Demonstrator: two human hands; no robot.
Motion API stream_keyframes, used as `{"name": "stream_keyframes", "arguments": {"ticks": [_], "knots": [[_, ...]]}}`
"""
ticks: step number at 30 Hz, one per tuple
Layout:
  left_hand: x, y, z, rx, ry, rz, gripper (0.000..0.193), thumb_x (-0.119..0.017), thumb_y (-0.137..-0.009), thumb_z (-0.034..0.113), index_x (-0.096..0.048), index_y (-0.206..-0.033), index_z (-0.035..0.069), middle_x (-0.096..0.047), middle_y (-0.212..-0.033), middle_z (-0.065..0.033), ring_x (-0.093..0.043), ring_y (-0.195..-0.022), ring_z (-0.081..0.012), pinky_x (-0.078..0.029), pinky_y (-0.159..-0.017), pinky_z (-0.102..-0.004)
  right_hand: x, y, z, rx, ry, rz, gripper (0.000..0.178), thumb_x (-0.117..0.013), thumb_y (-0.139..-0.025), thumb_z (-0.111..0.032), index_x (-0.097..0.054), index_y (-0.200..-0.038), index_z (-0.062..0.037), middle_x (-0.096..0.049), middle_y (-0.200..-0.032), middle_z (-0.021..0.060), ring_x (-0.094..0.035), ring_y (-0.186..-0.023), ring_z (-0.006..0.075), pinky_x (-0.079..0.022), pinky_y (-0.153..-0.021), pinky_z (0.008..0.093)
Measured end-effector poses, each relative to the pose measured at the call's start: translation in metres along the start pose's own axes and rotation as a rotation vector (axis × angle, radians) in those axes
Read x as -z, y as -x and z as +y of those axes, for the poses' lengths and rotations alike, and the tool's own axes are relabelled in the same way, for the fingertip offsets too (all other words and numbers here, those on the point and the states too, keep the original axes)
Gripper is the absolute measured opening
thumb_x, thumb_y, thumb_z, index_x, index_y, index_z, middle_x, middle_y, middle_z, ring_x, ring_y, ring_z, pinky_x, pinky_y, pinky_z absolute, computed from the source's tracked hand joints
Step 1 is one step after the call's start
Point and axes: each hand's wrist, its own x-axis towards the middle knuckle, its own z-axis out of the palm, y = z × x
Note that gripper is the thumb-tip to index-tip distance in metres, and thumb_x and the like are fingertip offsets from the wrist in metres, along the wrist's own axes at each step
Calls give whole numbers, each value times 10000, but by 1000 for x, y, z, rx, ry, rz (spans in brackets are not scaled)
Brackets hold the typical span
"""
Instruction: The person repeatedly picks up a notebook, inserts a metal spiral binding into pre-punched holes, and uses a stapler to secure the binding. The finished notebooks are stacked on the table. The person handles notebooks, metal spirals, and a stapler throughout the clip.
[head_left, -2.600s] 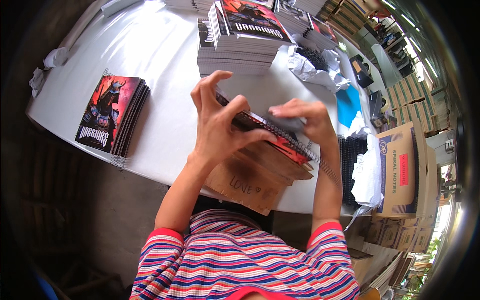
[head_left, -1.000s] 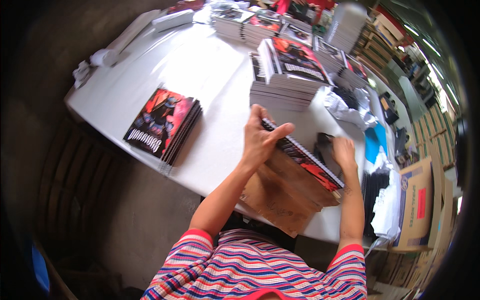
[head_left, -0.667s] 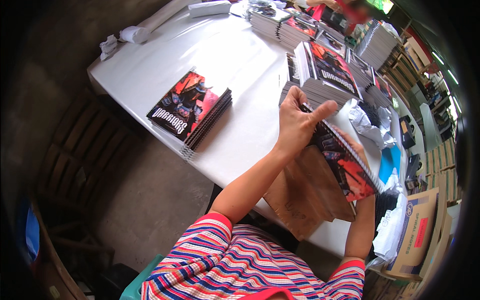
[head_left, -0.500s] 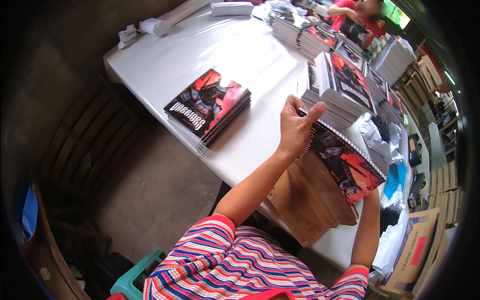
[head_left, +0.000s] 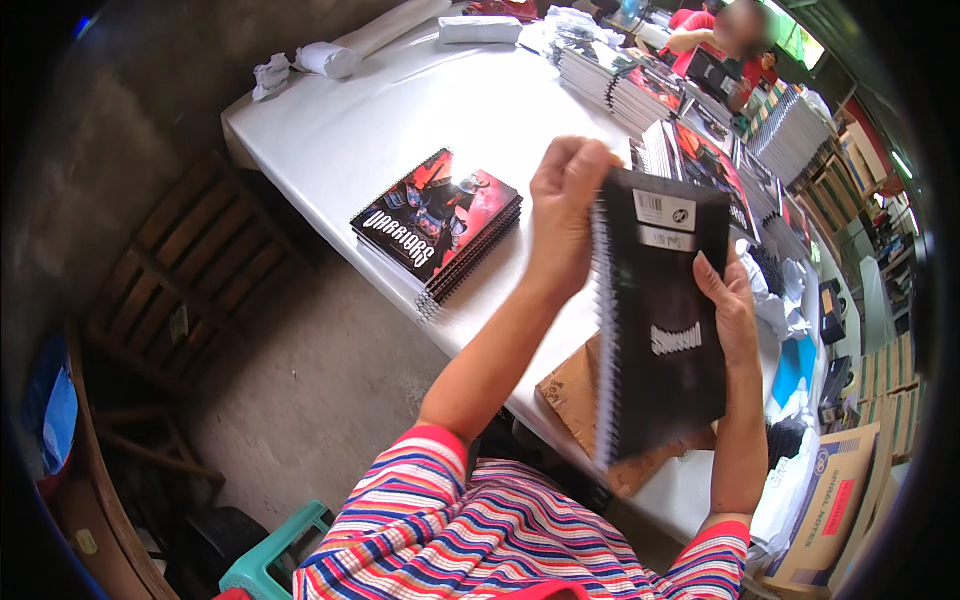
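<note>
A spiral notebook [head_left: 665,300] is held up before me, its black back cover facing me and its wire binding along the left side. My left hand [head_left: 572,205] is closed on its top left corner, slightly blurred. At the right edge my right hand [head_left: 732,305] grips it, thumb lying on the black cover. Whether more than one notebook is in my hands I cannot tell. Left of them, on the white table, lies a small stack of spiral notebooks [head_left: 437,215] with red and black illustrated covers. Brown cardboard [head_left: 570,395] lies below the held notebook, partly hidden by it.
Tall notebook stacks [head_left: 590,80] line the table's [head_left: 320,150] far right side. Crumpled white paper [head_left: 785,295] and a carton [head_left: 820,510] are at the right. A wooden slatted chair [head_left: 190,270] and a green stool [head_left: 275,550] stand left. People in red [head_left: 700,35] work far off.
The held notebook has turned from its illustrated cover to its black back cover. My right hand, hidden behind it before, now shows at its right edge. My left hand has risen slightly.
</note>
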Motion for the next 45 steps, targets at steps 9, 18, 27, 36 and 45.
{"name": "stream_keyframes", "arguments": {"ticks": [9,18,27,36,45], "knots": [[73,24,7,319,-26,115,210,-589,-854,217,-622,-861,10,-652,-803,-83,-572,-583,-83,-499,-556,-211,-26,17,-15,187,538,94,322,-653,-837,-120,-505,-1103,-16,-621,-986,63,-558,-894,106,-444,-805,254],[98,24,12,233,-163,56,154,-622,-824,125,-623,-914,0,-616,-743,-41,-591,-656,-90,-486,-592,-225,-39,28,-19,640,900,-147,315,-588,-735,78,-610,-1037,-6,-669,-877,171,-679,-782,237,-522,-676,278],[91,30,57,81,-521,-84,212,-654,-838,171,-655,-952,-8,-609,-886,-46,-594,-719,-100,-480,-612,-225,-46,16,-35,745,785,-277,389,-539,-683,125,-616,-1043,-2,-673,-928,151,-681,-772,256,-535,-674,288],[98,38,83,-58,-433,1,180,-742,-758,146,-639,-820,12,-603,-828,-13,-568,-763,-84,-439,-718,-199,-65,7,-42,749,800,-302,343,-605,-686,71,-623,-1022,4,-673,-945,140,-680,-773,265,-537,-660,290],[136,63,32,693,-101,-482,740,-497,-816,586,-316,-1355,112,-359,-1369,-67,-404,-1208,-179,-414,-950,-352,-91,-17,13,416,-560,-306,425,-658,-783,-112,-487,-1161,-21,-562,-1097,141,-547,-1016,227,-446,-883,371]]}}
